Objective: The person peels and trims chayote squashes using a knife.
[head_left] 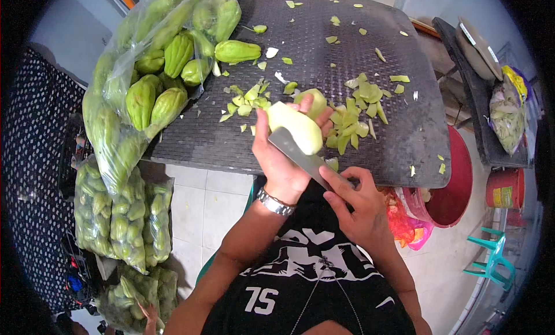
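My left hand [284, 164], wearing a metal watch, cradles a pale, peeled chayote [298, 128] above the table. In my right hand [358, 205] is a knife [303, 161], its broad blade lying against the near side of the chayote. Just beyond my left fingers is another pale green piece [314, 101], partly hidden by them. Peelings [347, 124] are heaped to the right of my left hand, and a smaller scatter of peelings [248, 99] lies to its left.
A clear plastic bag of unpeeled chayotes [141, 98] spills onto the dark woven table [404, 138] at left. Below it stand more filled bags [118, 213], with another person's hand [151, 319] near the lowest. A red tub [454, 184] and a green stool [491, 257] are at right.
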`<state>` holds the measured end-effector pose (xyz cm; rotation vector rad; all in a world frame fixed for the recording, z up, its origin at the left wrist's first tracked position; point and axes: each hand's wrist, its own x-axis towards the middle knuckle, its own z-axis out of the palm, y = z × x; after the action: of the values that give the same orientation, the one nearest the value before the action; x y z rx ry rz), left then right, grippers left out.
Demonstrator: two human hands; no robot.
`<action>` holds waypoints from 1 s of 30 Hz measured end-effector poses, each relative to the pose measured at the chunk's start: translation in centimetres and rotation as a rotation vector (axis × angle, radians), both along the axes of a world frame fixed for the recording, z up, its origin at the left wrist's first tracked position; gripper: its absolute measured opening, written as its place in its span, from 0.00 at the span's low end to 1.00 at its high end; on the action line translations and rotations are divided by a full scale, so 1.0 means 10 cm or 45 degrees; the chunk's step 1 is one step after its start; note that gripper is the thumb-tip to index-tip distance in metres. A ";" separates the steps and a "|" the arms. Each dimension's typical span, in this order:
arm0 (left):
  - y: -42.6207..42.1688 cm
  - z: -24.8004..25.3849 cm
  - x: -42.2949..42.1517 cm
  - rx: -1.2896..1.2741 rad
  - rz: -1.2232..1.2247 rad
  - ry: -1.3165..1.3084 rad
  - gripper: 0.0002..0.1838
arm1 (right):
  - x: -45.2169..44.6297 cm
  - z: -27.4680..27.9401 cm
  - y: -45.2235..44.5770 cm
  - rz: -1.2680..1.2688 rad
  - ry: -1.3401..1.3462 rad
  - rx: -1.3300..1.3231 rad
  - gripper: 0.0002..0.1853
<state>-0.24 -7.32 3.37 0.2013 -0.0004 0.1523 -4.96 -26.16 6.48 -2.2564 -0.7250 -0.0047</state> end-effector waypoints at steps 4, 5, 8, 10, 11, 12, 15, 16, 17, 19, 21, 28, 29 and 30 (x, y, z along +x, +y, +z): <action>0.05 -0.04 0.02 0.061 0.096 0.109 0.35 | -0.11 0.05 0.03 -0.047 -0.013 -0.125 0.25; 0.03 -0.03 0.01 0.070 0.106 0.122 0.35 | -0.12 0.03 0.05 -0.050 -0.009 -0.102 0.25; -0.01 0.04 0.00 0.091 0.115 0.122 0.35 | -0.10 -0.01 0.08 -0.047 0.013 -0.021 0.25; 0.02 0.09 -0.03 0.097 0.090 0.090 0.34 | -0.07 0.00 0.08 -0.025 0.066 0.050 0.25; 0.05 0.09 -0.05 0.080 0.077 0.096 0.32 | -0.07 0.02 0.07 -0.022 0.045 0.029 0.25; 0.07 0.09 -0.07 0.063 0.062 0.102 0.30 | -0.06 0.04 0.06 -0.021 0.025 0.008 0.25; 0.11 0.11 -0.09 0.101 0.091 0.194 0.25 | -0.06 0.00 0.08 -0.034 -0.024 -0.033 0.24; 0.11 0.11 -0.10 0.127 0.117 0.236 0.24 | -0.06 -0.03 0.09 -0.036 -0.039 -0.043 0.24; 0.12 0.09 -0.10 0.103 0.123 0.207 0.23 | -0.05 -0.04 0.09 -0.041 -0.058 -0.048 0.24; 0.14 0.04 -0.12 0.060 0.128 0.154 0.22 | -0.05 -0.06 0.10 -0.057 -0.093 -0.055 0.24; 0.14 0.04 -0.12 0.084 0.164 0.207 0.21 | -0.06 -0.09 0.12 -0.071 -0.130 -0.078 0.24; 0.19 0.02 0.00 0.163 0.338 0.383 0.20 | 0.01 -0.11 -0.01 -0.285 -0.135 -0.032 0.26; 0.22 0.05 -0.03 0.148 0.323 0.339 0.17 | 0.08 -0.17 -0.10 -0.274 -0.166 0.023 0.25; 0.26 0.08 -0.02 0.157 0.305 0.368 0.16 | 0.14 -0.19 -0.19 -0.313 0.123 0.166 0.25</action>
<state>-0.47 -4.72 4.16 0.3450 0.3034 0.3613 -3.60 -28.05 4.60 -2.1902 -0.3818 -0.0589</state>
